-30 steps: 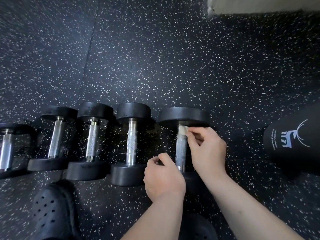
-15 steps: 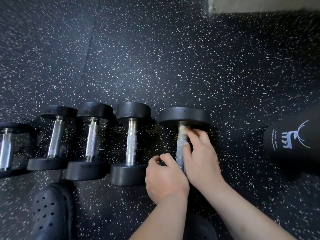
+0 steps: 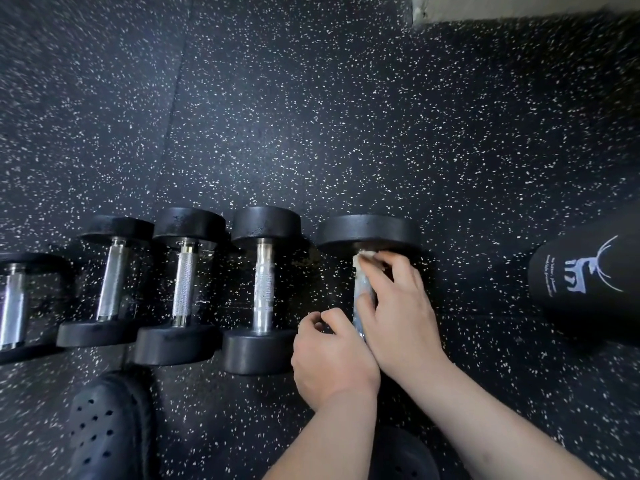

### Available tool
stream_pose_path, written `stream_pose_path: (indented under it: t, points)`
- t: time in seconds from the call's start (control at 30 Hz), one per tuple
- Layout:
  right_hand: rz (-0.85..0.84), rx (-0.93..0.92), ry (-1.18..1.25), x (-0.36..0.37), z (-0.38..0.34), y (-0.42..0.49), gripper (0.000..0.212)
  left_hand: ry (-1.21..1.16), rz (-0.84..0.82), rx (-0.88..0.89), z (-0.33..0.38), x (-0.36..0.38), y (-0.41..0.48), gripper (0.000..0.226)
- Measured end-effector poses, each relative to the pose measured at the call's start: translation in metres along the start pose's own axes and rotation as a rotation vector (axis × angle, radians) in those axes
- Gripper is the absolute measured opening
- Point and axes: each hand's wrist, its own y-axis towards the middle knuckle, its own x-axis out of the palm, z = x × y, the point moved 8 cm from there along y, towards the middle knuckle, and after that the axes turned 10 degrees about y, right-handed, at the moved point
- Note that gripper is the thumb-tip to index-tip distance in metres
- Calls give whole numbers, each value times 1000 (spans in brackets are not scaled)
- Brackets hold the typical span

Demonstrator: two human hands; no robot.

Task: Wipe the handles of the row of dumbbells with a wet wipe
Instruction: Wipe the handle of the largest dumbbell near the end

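Several black dumbbells with steel handles lie in a row on the speckled floor. The rightmost dumbbell (image 3: 369,230) is the largest. My right hand (image 3: 398,306) curls round its handle, pressing a pale wet wipe (image 3: 362,258) against the steel near the far weight. My left hand (image 3: 332,358) sits over the near weight of the same dumbbell with fingers curled, and hides that weight. Left of it lie a third dumbbell (image 3: 263,289), another dumbbell (image 3: 183,285) and one more dumbbell (image 3: 110,278).
A black cylinder with a white deer logo (image 3: 588,285) lies on the floor at the right. A black perforated clog (image 3: 104,427) is at the lower left, another clog (image 3: 405,455) under my arms. A pale wall base (image 3: 519,8) shows top right.
My right hand slid down the handle toward me, then back up to the far weight with the wipe. My left hand stayed on the near end.
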Motion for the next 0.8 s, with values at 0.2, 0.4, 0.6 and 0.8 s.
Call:
stream_pose_path:
  t: [0.2, 0.4, 0.6, 0.8]
  points:
    - [46, 77, 97, -2, 10, -1, 52, -3, 2, -2, -1, -1, -1, 38]
    - [7, 57, 78, -3, 7, -4, 55, -9, 3, -7, -2, 2, -1, 38]
    - [-39, 149, 231, 1, 19, -3, 56, -10, 6, 2, -2, 3, -1, 36]
    - [-29, 551, 1178, 16, 56, 10, 48, -3, 9, 10, -3, 7, -3, 41]
